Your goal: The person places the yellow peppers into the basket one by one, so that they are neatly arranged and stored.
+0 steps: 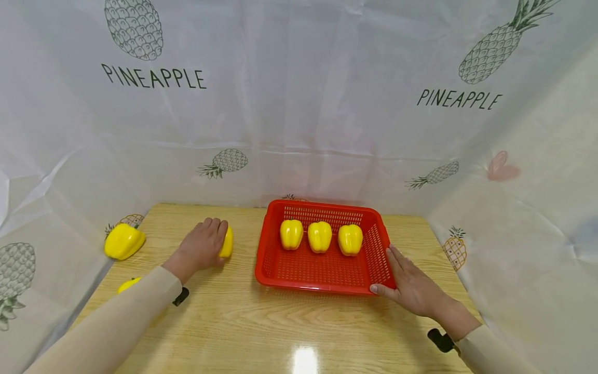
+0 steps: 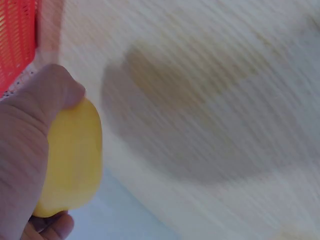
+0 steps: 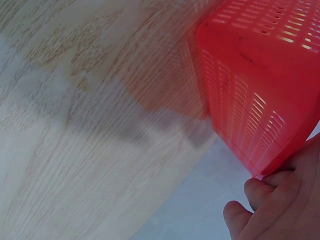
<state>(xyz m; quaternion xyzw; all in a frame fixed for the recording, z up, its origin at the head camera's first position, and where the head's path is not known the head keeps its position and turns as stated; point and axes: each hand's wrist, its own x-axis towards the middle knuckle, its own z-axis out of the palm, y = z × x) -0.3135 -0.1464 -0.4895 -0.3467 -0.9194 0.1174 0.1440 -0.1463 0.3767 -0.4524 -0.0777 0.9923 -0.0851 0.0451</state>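
My left hand (image 1: 204, 244) grips a yellow bell pepper (image 1: 227, 243) over the table, left of the red plastic basket (image 1: 322, 285). In the left wrist view the thumb lies at one end of the bell pepper (image 2: 77, 155) and fingertips show at the other. My right hand (image 1: 413, 283) rests against the basket's near right corner, its fingers extended along the outer side and the thumb at the front rim. Inside the basket, three yellow bell peppers (image 1: 320, 237) stand in a row.
Another yellow bell pepper (image 1: 124, 241) lies at the table's left edge. One more bell pepper (image 1: 127, 284) is partly hidden behind my left forearm. Pineapple-printed sheeting (image 1: 308, 119) rises behind and beside the wooden table (image 1: 261, 332).
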